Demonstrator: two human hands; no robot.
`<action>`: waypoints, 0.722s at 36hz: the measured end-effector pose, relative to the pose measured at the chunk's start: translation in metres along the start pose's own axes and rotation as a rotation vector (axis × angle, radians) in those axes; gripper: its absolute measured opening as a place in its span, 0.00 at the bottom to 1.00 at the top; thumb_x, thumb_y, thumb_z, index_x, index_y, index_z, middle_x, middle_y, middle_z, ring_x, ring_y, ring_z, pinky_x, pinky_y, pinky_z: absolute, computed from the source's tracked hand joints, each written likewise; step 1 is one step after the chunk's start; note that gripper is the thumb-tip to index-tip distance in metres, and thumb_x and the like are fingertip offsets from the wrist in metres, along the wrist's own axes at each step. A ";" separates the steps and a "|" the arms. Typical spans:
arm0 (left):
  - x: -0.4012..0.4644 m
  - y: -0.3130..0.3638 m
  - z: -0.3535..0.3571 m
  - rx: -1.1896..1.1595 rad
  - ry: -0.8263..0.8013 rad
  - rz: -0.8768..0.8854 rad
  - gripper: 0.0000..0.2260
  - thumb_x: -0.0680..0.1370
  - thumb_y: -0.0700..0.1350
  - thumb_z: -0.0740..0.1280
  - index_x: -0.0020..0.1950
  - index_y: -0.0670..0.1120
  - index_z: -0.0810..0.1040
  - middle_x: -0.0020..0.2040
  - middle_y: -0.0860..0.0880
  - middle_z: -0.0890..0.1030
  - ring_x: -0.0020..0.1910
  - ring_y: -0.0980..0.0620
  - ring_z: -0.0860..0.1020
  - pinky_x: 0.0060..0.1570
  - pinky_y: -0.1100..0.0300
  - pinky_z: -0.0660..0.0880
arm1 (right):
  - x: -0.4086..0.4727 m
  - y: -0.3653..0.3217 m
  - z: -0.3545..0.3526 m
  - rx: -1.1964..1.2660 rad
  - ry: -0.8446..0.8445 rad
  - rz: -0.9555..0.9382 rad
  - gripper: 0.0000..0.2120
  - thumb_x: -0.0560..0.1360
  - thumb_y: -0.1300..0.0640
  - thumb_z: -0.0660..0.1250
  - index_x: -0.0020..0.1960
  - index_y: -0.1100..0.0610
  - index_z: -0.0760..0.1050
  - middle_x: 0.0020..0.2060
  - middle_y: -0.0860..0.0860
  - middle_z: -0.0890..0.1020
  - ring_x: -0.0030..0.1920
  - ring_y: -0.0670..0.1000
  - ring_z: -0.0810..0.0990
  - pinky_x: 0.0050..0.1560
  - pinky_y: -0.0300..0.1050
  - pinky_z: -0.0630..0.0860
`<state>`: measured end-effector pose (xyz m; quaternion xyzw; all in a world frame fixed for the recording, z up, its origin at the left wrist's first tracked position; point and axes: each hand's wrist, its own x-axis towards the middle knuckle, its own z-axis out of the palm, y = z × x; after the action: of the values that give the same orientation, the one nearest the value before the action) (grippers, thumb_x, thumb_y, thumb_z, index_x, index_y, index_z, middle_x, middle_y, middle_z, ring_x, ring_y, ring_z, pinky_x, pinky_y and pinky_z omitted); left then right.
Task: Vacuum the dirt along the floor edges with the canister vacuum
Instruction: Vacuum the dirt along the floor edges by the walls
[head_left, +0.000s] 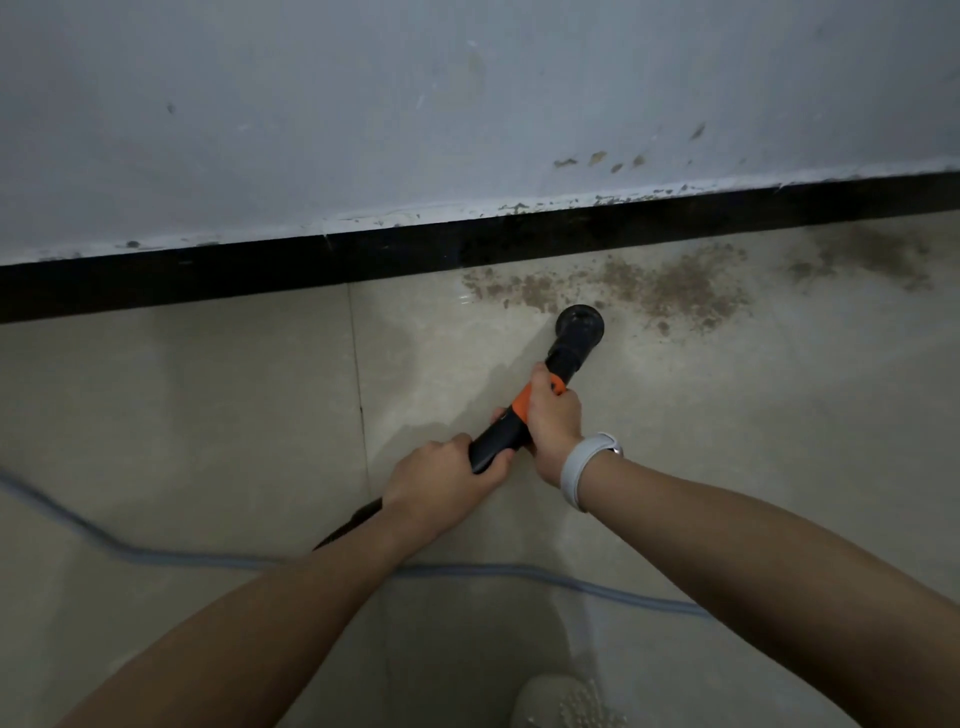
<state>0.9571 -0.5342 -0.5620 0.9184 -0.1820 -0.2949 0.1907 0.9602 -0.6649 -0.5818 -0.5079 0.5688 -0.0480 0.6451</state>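
Both hands grip the vacuum wand (524, 410).
Left hand (447, 480) low, right hand (551, 415) higher (grey wristband); round nozzle (579, 325) touches dirt (670, 291) mid-frame.

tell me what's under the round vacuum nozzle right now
The round nozzle sits at the near edge of the brown dirt patch on the tiled floor. Its head covers the floor directly beneath, so any dirt under it cannot be seen.

Text: none readable.
Wand (524, 410): black and orange, no legible brand or label.
Wristband (584, 467): plain, no readable marking.
Wall (363, 104): stains only, no signs or numbers.
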 end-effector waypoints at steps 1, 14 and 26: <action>0.001 0.003 0.001 0.013 0.004 0.007 0.22 0.75 0.65 0.59 0.45 0.47 0.74 0.43 0.45 0.81 0.43 0.44 0.80 0.45 0.54 0.77 | 0.003 -0.001 -0.002 0.013 -0.006 0.002 0.15 0.76 0.45 0.64 0.46 0.58 0.69 0.38 0.55 0.76 0.50 0.66 0.82 0.53 0.63 0.79; 0.009 -0.008 -0.013 0.103 0.096 0.027 0.20 0.76 0.65 0.58 0.44 0.47 0.69 0.37 0.49 0.75 0.35 0.49 0.75 0.36 0.58 0.69 | -0.004 -0.015 0.014 0.169 -0.137 0.054 0.12 0.79 0.51 0.62 0.44 0.58 0.65 0.33 0.55 0.71 0.26 0.56 0.76 0.35 0.50 0.78; -0.007 -0.043 -0.019 0.115 0.207 -0.009 0.19 0.77 0.64 0.59 0.44 0.48 0.68 0.33 0.50 0.74 0.32 0.50 0.74 0.32 0.60 0.67 | -0.017 0.000 0.046 0.157 -0.260 0.089 0.11 0.79 0.51 0.62 0.50 0.59 0.65 0.35 0.56 0.70 0.22 0.54 0.75 0.32 0.49 0.79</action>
<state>0.9733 -0.4898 -0.5639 0.9543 -0.1737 -0.1885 0.1539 0.9907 -0.6261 -0.5779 -0.4322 0.4967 0.0025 0.7527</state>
